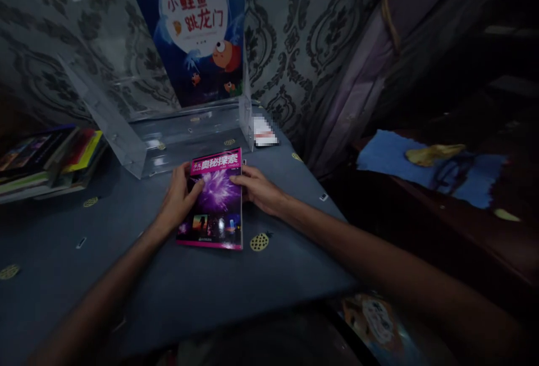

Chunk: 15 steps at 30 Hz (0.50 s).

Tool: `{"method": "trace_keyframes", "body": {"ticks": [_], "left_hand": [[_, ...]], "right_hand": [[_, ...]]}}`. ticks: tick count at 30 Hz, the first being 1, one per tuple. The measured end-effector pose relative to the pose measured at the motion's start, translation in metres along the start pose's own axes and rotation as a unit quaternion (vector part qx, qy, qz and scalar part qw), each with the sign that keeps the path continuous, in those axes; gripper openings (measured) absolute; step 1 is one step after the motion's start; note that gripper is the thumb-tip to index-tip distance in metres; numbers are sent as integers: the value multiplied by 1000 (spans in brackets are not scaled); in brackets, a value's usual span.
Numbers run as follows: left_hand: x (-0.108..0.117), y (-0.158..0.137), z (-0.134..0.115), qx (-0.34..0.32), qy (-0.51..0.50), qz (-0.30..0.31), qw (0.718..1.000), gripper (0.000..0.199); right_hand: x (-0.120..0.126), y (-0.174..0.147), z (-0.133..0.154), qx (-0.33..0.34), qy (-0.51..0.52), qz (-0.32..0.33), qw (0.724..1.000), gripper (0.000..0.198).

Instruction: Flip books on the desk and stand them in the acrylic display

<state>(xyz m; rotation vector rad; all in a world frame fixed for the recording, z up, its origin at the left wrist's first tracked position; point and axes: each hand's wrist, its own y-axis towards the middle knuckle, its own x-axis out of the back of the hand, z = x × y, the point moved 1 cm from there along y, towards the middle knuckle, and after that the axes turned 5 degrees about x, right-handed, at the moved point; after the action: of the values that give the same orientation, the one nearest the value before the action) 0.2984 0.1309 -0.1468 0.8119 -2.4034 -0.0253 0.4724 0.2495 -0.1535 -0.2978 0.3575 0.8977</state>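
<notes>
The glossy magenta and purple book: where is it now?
In the head view, the glossy magenta and purple book is left of centre, held between the left hand and right hand, in front of the clear plastic stand.

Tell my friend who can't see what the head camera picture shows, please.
A person's left hand and right hand hold a purple-and-pink book by its sides, over a blue tablecloth. Behind it, a blue fish book stands upright at a clear plastic rack, and a pile of books lies to the left.
</notes>
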Motion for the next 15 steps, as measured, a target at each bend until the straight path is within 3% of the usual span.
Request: {"method": "trace_keyframes", "body": {"ticks": [2,4,10,15], "left_hand": [[0,-8,-12,-81,132,4,988,43],[-2,-18,-29,-110,211,50,970,41],[-3,-28,-73,-36,281,140,949,48],[5,-21,-89,-8,263,177,949,44]], "right_hand": [[0,0,-2,-4,-3,3,1000,10],[-1,-1,-1,-4,1,15,1000,7],[-4,-3,6,-21,46,72,996,33],[-4,-4,8,16,49,123,991,17]]}}
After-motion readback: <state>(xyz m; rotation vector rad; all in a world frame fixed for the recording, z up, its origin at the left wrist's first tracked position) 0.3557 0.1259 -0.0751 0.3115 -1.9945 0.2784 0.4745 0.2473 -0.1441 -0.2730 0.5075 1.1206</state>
